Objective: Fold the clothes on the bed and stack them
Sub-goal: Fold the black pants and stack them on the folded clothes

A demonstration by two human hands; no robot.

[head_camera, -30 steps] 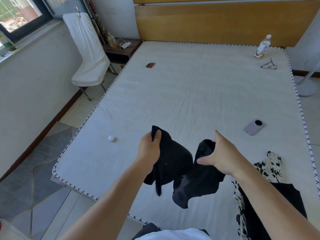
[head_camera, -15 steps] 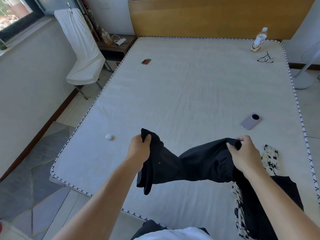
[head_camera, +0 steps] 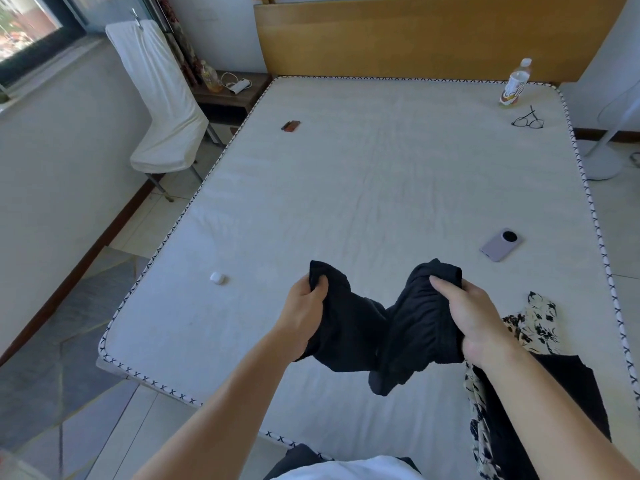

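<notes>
A black garment [head_camera: 384, 327] hangs bunched above the near part of the white bed [head_camera: 363, 188]. My left hand [head_camera: 304, 317] grips its left end and my right hand [head_camera: 471, 320] grips its right end, with the middle sagging between them. At the bed's near right corner lies a black and white floral garment [head_camera: 533, 323] with another black garment [head_camera: 568, 396] on top of it, partly hidden by my right forearm.
On the bed lie a lilac phone [head_camera: 500, 244], a white earbud case [head_camera: 217, 277], a small brown object [head_camera: 291, 125], glasses [head_camera: 528, 121] and a bottle [head_camera: 516, 83]. A white-covered chair [head_camera: 162, 109] and a nightstand [head_camera: 232, 95] stand left of the bed. A fan base [head_camera: 602, 161] stands right.
My hands have come closer together, so the black garment, stretched out half a second ago, now sags in the middle. My right hand has taken a fuller grip on its bunched end.
</notes>
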